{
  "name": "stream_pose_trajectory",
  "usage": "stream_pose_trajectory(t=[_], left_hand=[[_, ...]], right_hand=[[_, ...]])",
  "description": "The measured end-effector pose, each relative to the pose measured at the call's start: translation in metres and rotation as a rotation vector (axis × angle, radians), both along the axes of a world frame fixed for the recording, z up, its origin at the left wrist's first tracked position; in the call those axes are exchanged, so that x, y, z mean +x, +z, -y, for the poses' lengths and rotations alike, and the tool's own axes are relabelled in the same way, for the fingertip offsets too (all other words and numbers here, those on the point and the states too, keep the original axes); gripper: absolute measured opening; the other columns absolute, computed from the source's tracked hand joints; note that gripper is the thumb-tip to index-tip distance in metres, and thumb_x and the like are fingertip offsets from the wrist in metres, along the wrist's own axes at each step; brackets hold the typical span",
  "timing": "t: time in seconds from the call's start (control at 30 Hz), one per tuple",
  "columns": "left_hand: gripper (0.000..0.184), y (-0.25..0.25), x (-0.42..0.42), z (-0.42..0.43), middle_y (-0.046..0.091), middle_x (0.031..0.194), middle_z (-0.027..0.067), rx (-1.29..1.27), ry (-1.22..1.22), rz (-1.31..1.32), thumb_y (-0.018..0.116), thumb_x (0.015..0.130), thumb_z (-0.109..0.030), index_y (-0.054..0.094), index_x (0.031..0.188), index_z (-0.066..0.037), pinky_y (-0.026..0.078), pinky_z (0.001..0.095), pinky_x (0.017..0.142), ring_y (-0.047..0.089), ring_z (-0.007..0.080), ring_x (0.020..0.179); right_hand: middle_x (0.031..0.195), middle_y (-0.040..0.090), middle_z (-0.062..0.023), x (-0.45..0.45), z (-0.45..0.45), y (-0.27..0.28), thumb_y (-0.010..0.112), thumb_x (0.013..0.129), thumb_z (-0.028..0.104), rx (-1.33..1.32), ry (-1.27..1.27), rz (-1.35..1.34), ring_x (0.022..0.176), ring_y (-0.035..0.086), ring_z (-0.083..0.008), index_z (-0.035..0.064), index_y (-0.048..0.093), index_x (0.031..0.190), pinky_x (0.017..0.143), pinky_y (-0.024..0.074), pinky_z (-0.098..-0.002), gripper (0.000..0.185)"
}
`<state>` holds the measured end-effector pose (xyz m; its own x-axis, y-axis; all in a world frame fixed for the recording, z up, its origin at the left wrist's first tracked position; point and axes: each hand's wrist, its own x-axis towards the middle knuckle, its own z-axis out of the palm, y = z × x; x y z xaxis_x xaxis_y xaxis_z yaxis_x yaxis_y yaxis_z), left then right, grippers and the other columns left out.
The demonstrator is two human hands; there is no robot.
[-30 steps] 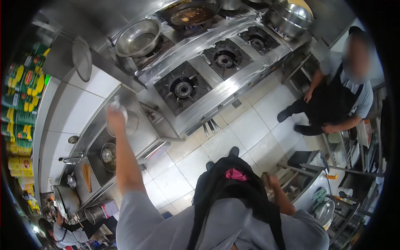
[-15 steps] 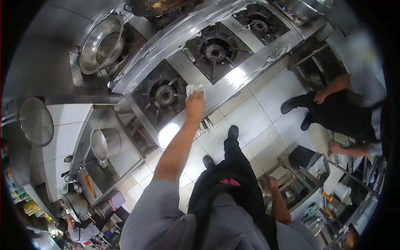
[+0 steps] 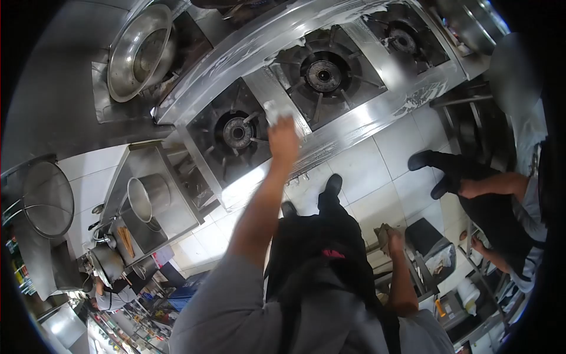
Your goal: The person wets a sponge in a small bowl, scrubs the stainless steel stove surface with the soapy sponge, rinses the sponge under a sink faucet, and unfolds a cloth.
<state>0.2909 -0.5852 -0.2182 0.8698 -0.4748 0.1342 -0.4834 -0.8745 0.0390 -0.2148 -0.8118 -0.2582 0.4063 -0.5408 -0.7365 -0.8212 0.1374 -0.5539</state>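
My left hand (image 3: 284, 138) reaches over the gas stove (image 3: 330, 150) and is closed on a crumpled white cloth (image 3: 272, 111). It presses the cloth on the metal strip between the left burner (image 3: 238, 131) and the middle burner (image 3: 323, 75); the hand is slightly blurred. White foam lies along the stove's back ledge and smears its front edge. Low by my right side, my right hand (image 3: 396, 241) grips a brownish rag (image 3: 383, 236), its fingers partly hidden.
Another person (image 3: 501, 194) stands at the right by the stove. A large metal bowl (image 3: 140, 53) sits at the back left, with a pot (image 3: 147, 197) on the side counter below it. A black bin (image 3: 423, 236) is near my right hand. A further person (image 3: 115, 298) is at lower left.
My left hand has slid the white cloth farther back along the strip. My right hand has come up a little, showing more of the rag. The view has shifted slightly.
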Motion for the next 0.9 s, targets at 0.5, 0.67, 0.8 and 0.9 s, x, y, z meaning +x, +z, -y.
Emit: stream_pose_trajectory(t=[0.5, 0.67, 0.8, 0.9], left_hand=[[0.039, -0.002, -0.043, -0.014, 0.061, 0.121, 0.0204, -0.092, -0.173, -0.124, 0.056, 0.081, -0.006, 0.062, 0.120, -0.009, 0.048, 0.0473, 0.090, 0.062, 0.0342, 0.108], [0.032, 0.009, 0.123, -0.002, 0.064, 0.116, 0.0206, -0.052, -0.228, 0.006, 0.054, 0.083, -0.005, 0.065, 0.113, -0.005, 0.051, 0.0458, 0.083, 0.066, 0.0342, 0.093], [0.026, 0.003, 0.080, 0.008, 0.065, 0.104, 0.0188, 0.094, -0.045, -0.176, 0.054, 0.084, -0.010, 0.065, 0.108, -0.006, 0.055, 0.0446, 0.072, 0.067, 0.0332, 0.078], [0.030, 0.001, -0.035, -0.002, 0.064, 0.109, 0.0168, -0.113, -0.302, 0.042, 0.055, 0.083, -0.014, 0.067, 0.109, -0.009, 0.054, 0.0443, 0.073, 0.066, 0.0296, 0.089]], right_hand=[[0.095, 0.064, -0.0259, -0.100, -0.056, -0.047, 0.049, 0.091, 0.018, -0.075, 0.151, -0.214, 0.092, 0.060, -0.0442, 0.0022, 0.066, 0.093, 0.081, 0.0474, -0.0508, 0.024], [0.088, 0.062, -0.0249, -0.088, -0.072, -0.022, 0.052, 0.085, 0.014, -0.322, 0.501, -0.179, 0.087, 0.060, -0.0446, 0.0025, 0.064, 0.087, 0.076, 0.0492, -0.0509, 0.016], [0.091, 0.064, -0.0239, -0.063, -0.081, -0.018, 0.053, 0.083, 0.012, -0.256, 0.356, -0.108, 0.087, 0.062, -0.0414, 0.0033, 0.068, 0.094, 0.075, 0.0496, -0.0490, 0.020], [0.095, 0.066, -0.0215, -0.027, -0.087, -0.020, 0.052, 0.086, 0.016, -0.005, 0.013, -0.081, 0.089, 0.064, -0.0359, 0.0027, 0.068, 0.103, 0.078, 0.0494, -0.0435, 0.027]])
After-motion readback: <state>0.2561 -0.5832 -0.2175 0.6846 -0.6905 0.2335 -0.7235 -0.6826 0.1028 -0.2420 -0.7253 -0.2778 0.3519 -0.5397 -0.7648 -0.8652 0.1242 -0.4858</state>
